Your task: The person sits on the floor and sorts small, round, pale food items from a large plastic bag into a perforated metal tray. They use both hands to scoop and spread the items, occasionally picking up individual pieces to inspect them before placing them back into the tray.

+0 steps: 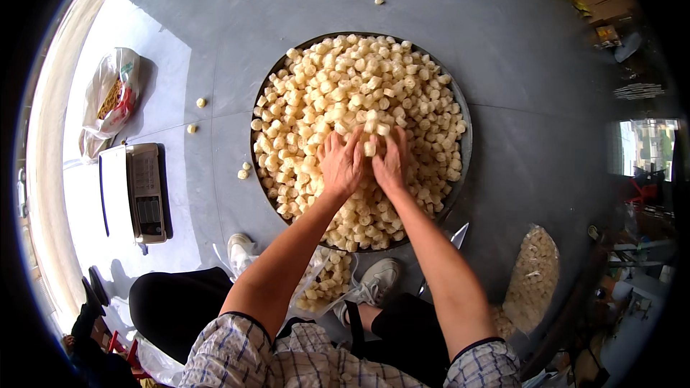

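A wide round tray (468,134) on the floor is heaped with small pale yellow puffed pieces (302,97). Both hands are sunk in the middle of the heap, a short gap apart. My left hand (343,164) lies on the left of that gap, fingers spread, some tips hidden among the pieces. On the right, my right hand (392,161) is partly buried, and its grip is unclear. A few pieces sit between and just above the hands, slightly blurred. Below the tray, between the shoes, an open clear plastic bag (326,283) contains similar pieces.
A digital scale (145,194) stands at the left, below a white plastic bag (110,97) with brownish contents. At lower right lies a filled clear bag (533,280). A blade (459,236) shows beside the tray. Several loose pieces (201,102) dot the grey floor.
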Action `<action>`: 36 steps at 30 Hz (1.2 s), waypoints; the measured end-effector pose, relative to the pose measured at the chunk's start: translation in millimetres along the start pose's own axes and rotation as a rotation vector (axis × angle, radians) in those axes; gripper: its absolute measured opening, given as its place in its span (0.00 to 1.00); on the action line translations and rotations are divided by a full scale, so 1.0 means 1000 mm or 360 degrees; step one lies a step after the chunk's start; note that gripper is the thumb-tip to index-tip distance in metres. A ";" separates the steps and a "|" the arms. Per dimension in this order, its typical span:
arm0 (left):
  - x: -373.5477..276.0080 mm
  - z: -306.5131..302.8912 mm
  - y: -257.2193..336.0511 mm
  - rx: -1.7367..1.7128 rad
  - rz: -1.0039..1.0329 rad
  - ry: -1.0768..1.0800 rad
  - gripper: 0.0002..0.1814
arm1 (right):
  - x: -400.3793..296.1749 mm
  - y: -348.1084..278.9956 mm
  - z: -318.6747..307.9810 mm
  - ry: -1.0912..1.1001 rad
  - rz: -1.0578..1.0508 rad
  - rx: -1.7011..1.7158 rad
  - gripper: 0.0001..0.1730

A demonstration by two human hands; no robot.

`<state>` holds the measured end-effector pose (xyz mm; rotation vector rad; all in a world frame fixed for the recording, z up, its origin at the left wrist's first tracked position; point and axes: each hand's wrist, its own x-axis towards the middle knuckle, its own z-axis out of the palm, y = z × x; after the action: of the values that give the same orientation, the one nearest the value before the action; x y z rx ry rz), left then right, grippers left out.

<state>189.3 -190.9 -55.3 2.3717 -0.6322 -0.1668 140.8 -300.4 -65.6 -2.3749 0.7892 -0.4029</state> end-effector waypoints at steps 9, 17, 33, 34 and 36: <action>-0.070 -0.036 -0.024 -0.0233 0.0506 -0.0190 0.26 | -0.098 -0.010 0.008 0.0241 -0.0190 0.0020 0.34; -0.038 -0.022 -0.058 0.0240 0.0479 -0.0174 0.27 | -0.068 -0.018 0.015 -0.0009 -0.0330 -0.0222 0.35; 0.084 -0.011 -0.080 0.0168 0.0260 -0.0313 0.29 | 0.080 0.002 0.031 -0.0323 -0.0357 -0.0340 0.52; 0.082 -0.010 -0.081 0.0177 0.0276 -0.0309 0.29 | 0.074 -0.002 0.035 -0.0369 -0.0291 -0.0245 0.52; 0.066 -0.015 -0.085 0.0269 0.0284 -0.0248 0.27 | 0.053 -0.009 0.034 -0.0250 -0.0399 -0.0156 0.47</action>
<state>284.3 -158.2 -95.1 2.4639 -0.9624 -0.2288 201.2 -312.8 -81.6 -2.5700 0.4502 -0.2787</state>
